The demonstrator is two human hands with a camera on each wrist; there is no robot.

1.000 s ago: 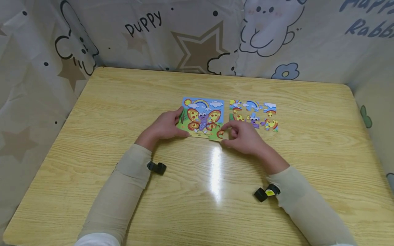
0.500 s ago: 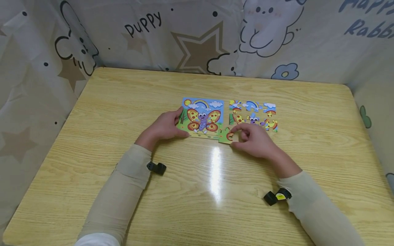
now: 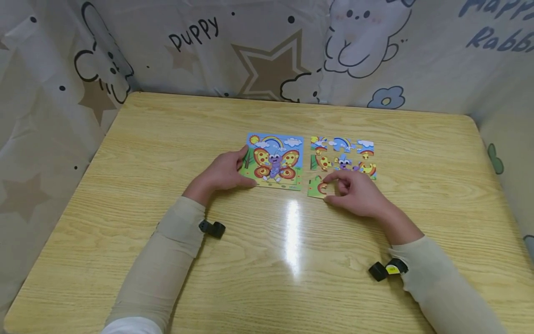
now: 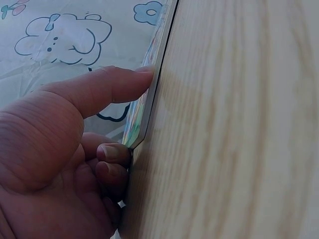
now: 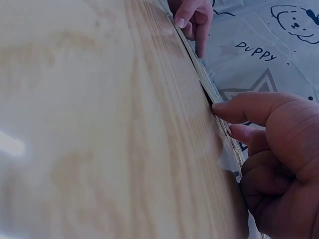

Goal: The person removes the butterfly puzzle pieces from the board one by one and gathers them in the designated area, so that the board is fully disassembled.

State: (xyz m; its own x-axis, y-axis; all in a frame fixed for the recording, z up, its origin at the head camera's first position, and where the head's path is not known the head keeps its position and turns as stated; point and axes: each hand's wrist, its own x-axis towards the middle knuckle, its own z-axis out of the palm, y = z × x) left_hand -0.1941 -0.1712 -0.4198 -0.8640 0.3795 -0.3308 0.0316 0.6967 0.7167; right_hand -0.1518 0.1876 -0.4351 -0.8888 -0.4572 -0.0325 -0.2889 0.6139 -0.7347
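A square butterfly puzzle board (image 3: 273, 160) lies flat on the table. My left hand (image 3: 223, 170) holds it by its left side, with the thumb (image 4: 117, 85) on the front edge and the other fingers round the left edge. To the board's right, my right hand (image 3: 358, 194) pinches a green corner puzzle piece (image 3: 314, 188) with a red swirl between thumb and index finger. The piece is apart from the board, low over or on the table; which, I cannot tell. Several loose puzzle pieces (image 3: 342, 144) lie in rows just behind this hand, which partly covers the nearer row.
The wooden table (image 3: 250, 260) reaches to a patterned cloth wall (image 3: 267, 51) at the back and sides. A dark camera (image 3: 213, 228) sits on the left wrist and another camera (image 3: 388, 270) on the right wrist. Light glares off the table in front of the board.
My right hand has moved right, taking the corner piece from the board's lower right corner to below the left end of the loose pieces. The left hand and board stay put.
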